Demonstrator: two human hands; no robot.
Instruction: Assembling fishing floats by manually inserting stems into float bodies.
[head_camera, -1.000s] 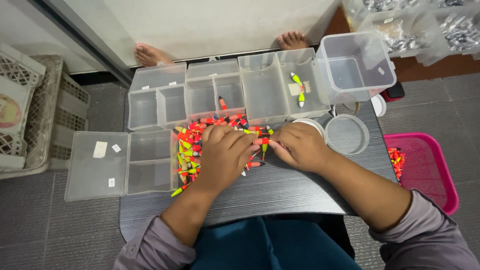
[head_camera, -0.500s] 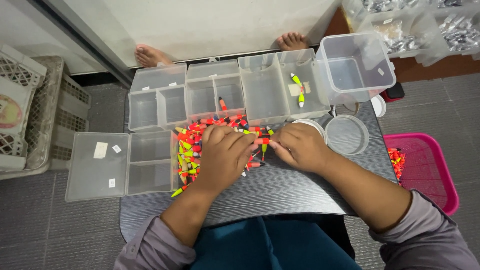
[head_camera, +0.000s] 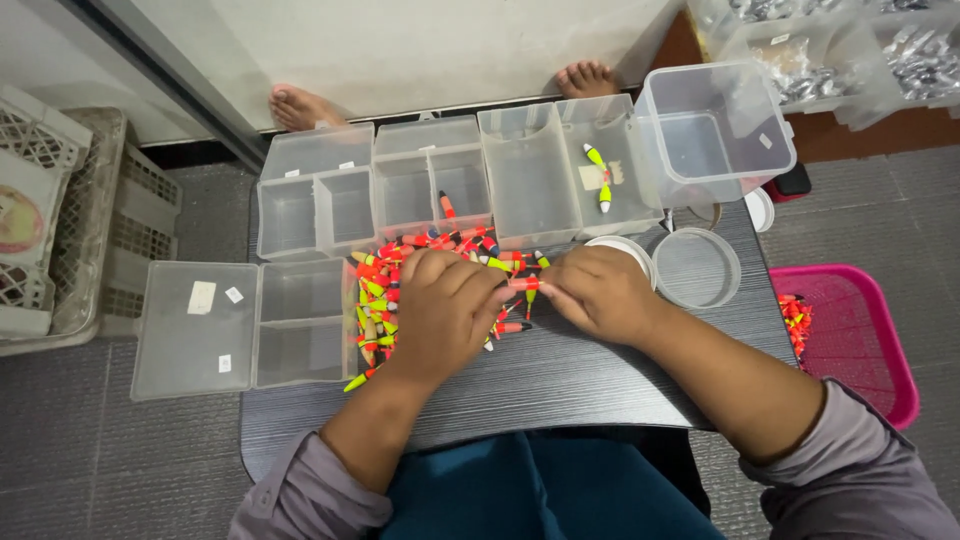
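A heap of small fishing floats (head_camera: 400, 262) in orange, red, yellow and green lies on a dark wood-grain table (head_camera: 560, 375). My left hand (head_camera: 440, 310) rests on the heap, fingers curled over the floats. My right hand (head_camera: 598, 292) sits just to its right, and both hands pinch one orange-red float (head_camera: 524, 284) between their fingertips. Behind the heap stand clear plastic compartment boxes (head_camera: 430, 185); one compartment holds a single red float (head_camera: 447, 207), another holds two yellow-green floats (head_camera: 598, 172).
An open clear box with its lid (head_camera: 195, 330) overhangs the table's left edge. A clear tub (head_camera: 715, 130) and round clear lids (head_camera: 697, 267) sit at right. A pink basket (head_camera: 860, 335) with a few floats stands on the floor. Another person's bare feet (head_camera: 300, 105) show beyond the table.
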